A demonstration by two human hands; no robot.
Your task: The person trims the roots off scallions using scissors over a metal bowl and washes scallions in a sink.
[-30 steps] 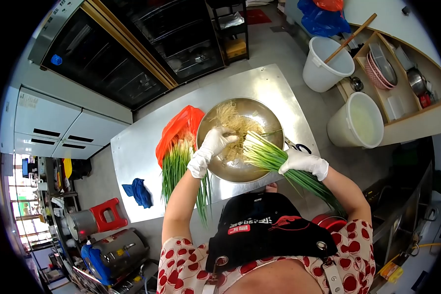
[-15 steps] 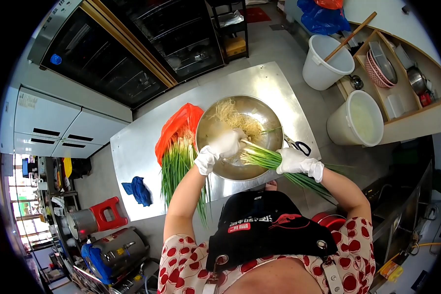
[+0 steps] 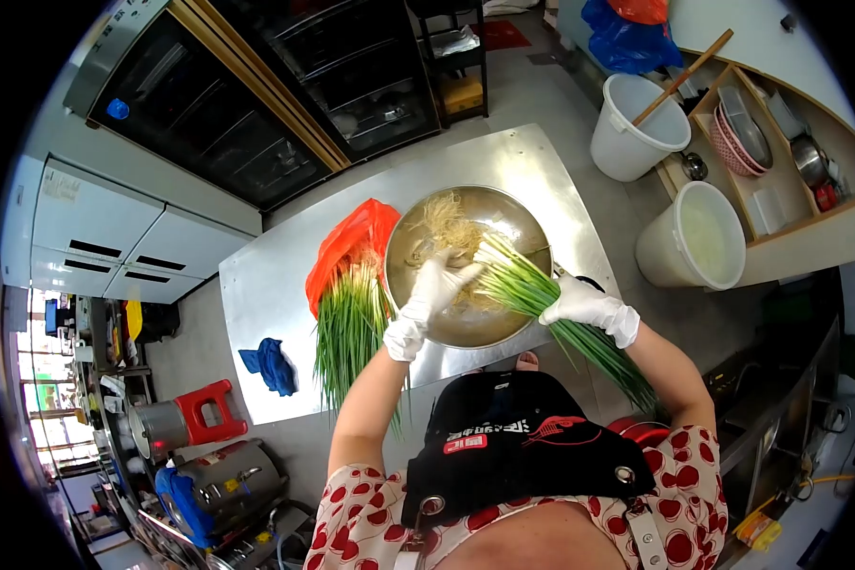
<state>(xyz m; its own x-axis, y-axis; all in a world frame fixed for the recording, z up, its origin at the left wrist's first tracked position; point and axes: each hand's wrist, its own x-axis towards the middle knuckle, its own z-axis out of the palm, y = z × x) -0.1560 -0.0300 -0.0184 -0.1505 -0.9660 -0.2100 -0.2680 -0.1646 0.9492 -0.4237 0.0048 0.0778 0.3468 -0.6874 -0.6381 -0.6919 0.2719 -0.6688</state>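
My right hand, in a white glove, grips a bunch of green onions at the right rim of a steel bowl. The white ends point into the bowl and the green leaves trail down to the right. Also gloved, my left hand is over the bowl with its thumb and fingers apart, just left of the white ends. Pale trimmed roots lie in the bowl. More green onions stick out of a red plastic bag left of the bowl. Scissors are partly hidden behind my right hand.
The steel table holds a crumpled blue cloth at its left. White buckets stand on the right near a wooden shelf. A red stool stands at the lower left, and dark glass-fronted cabinets are at the back.
My left hand met the white ends half a second ago and has since drawn back left with its fingers apart. The bunch's white ends are now spread out again, still in my right hand.
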